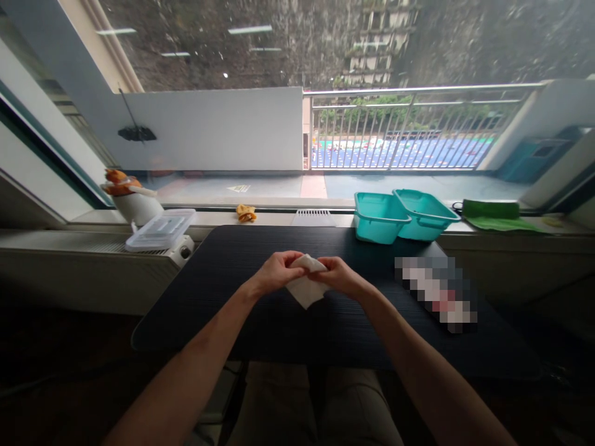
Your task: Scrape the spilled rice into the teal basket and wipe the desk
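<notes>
A white tissue (307,291) is stretched between my two hands over the middle of the dark table (199,310). My left hand (277,272) pinches its upper left part between thumb and fingers. On the other side my right hand (341,275) grips the upper right part the same way. The top of the tissue bulges up between the thumbs, and a pointed corner hangs down below. Whether anything lies inside the tissue I cannot tell.
Two teal plastic baskets (379,232) stand at the table's back right. A blurred-out item (437,294) lies at the right. Along the windowsill are a yellow cloth (246,213), a green cloth (493,215) and a white bin (137,207). A clear lidded box (162,229) rests on the radiator.
</notes>
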A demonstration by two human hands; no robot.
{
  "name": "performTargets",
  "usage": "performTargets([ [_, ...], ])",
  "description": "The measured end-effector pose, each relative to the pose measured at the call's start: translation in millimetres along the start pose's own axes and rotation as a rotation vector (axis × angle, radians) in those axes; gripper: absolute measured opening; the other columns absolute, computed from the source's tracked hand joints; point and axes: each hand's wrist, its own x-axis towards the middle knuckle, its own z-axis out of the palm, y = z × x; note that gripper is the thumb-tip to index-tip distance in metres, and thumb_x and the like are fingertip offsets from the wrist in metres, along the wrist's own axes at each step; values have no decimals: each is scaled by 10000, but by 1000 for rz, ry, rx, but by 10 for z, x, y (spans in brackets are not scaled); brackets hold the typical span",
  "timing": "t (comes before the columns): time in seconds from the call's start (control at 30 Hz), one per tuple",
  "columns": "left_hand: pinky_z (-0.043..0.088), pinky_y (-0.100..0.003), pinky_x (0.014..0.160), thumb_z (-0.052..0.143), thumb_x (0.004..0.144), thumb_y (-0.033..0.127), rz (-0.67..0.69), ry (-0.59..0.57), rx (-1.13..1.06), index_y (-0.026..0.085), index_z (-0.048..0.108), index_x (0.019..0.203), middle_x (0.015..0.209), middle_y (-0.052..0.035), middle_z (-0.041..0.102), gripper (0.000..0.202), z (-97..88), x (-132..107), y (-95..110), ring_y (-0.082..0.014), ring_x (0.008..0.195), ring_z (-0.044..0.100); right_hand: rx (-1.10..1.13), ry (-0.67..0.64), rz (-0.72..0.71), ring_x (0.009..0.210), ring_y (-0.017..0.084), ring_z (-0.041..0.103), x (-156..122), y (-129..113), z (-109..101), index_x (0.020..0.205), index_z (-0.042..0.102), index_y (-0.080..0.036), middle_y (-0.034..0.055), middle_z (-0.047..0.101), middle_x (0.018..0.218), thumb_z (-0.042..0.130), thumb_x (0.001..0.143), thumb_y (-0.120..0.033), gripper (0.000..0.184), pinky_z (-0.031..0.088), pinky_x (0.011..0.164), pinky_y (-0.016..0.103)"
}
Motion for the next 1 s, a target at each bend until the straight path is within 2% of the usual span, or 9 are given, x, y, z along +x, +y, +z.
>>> performTargets([
  [0.13, 475, -409, 928, 607, 824, 208, 93, 91, 196, 174, 723, 891, 936, -65, 706, 138, -53, -29, 57, -249, 980, 632, -212, 224, -144, 1070, 262, 583, -2, 40, -40, 981, 669, -181, 104, 669, 1120, 521, 822, -158, 218, 440, 930, 421],
  [0.23, 374, -450, 1057, 632, 740, 128, 141, 78, 289, 230, 735, 926, 1066, -64, 708, 236, -48, -176, -23, -265, 1101, 589, -350, 152, -250, 1198, 272, 530, -159, 101, -108, 992, 690, -227, 94, 645, 1228, 611, 702, -66, 341, 360, 1044, 454],
  [0.37, 355, -484, 1079, 663, 695, 136, 123, 76, 302, 241, 706, 1082, 1198, -79, 678, 403, 52, -418, -209, -295, 1161, 574, -456, 64, -284, 1220, 294, 541, -365, 205, -160, 1158, 663, -210, 140, 612, 1301, 687, 653, -79, 522, 382, 1036, 473],
  [0.43, 342, -493, 1095, 677, 692, 150, 100, 111, 267, 236, 676, 1138, 1246, -85, 656, 455, 104, -476, -242, -306, 1202, 551, -478, 63, -277, 1246, 292, 525, -373, 222, -157, 1136, 676, -214, 134, 597, 1327, 697, 650, -80, 505, 367, 1051, 464],
  [0.57, 362, -452, 1096, 691, 697, 179, 41, 237, 122, 233, 659, 1065, 1183, -64, 661, 374, 124, -484, -96, -280, 1186, 556, -470, 141, -191, 981, 237, 652, -263, 127, -111, 854, 718, -217, 70, 713, 1031, 642, 747, -135, 154, 472, 893, 374],
  [0.67, 469, -397, 978, 648, 794, 309, -34, 313, -57, 204, 641, 973, 1044, -64, 678, 208, 114, -476, 89, -242, 1041, 625, -420, 261, -99, 742, 201, 645, -221, -40, -44, 868, 699, -185, 62, 695, 846, 551, 875, -292, 183, 496, 697, 326],
  [0.73, 530, -347, 856, 652, 801, 393, -81, 270, -211, 189, 642, 976, 967, -54, 705, 269, 138, -460, 162, -214, 924, 668, -360, 240, -100, 702, 177, 639, -237, -161, 13, 888, 700, -189, 48, 692, 855, 582, 867, -352, 202, 491, 653, 291],
  [0.83, 557, -311, 763, 667, 793, 440, -157, 217, -433, 168, 646, 996, 928, -55, 730, 340, 212, -412, 153, -196, 852, 694, -251, 100, -156, 752, 152, 665, -291, -276, 79, 922, 716, -212, 33, 705, 970, 656, 825, -364, 190, 503, 661, 243],
  [1.0, 575, -326, 711, 640, 880, 386, -302, 168, -680, 135, 646, 941, 860, -37, 715, 258, 315, -376, 26, -155, 753, 690, -123, 55, -118, 714, 157, 673, -358, -170, 110, 1059, 682, -184, 37, 727, 883, 601, 859, -306, 247, 524, 624, 251],
])
